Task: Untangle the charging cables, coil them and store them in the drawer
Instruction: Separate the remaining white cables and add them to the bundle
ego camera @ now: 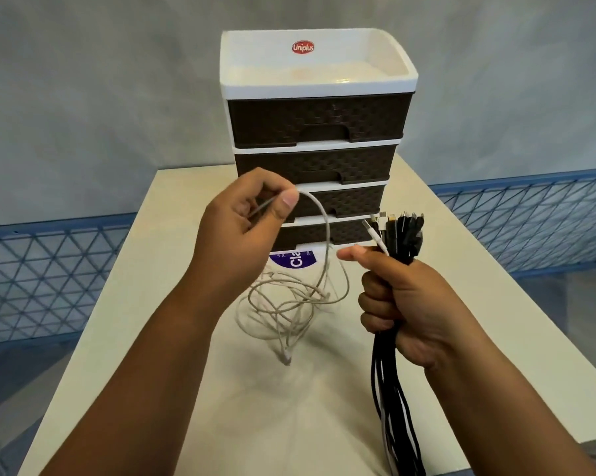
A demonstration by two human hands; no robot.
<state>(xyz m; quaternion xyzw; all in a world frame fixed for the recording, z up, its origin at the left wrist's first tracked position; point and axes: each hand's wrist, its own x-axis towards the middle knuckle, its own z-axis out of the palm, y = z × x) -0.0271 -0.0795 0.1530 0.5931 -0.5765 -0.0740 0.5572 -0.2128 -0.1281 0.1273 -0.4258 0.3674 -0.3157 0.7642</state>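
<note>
Dangling white cable (282, 304) motion-blurred, black cable bundle (397, 424) cut off (bottom edge)

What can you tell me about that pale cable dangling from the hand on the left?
The pale cable is thin, off-white and looks rubbery. The left hand pinches it near one end between thumb and fingers, above the table. From there it arches over and drops into loose, tangled loops in front of the drawer unit. A plug sits at its lowest point. Whether the loops touch the table is unclear.

The drawer unit (318, 132) is plastic: glossy white top tray (318, 68), dark brown woven-textured fronts. The table (221, 389) looks smooth, matt cream. The cables (397, 389) are black and matt.
</note>
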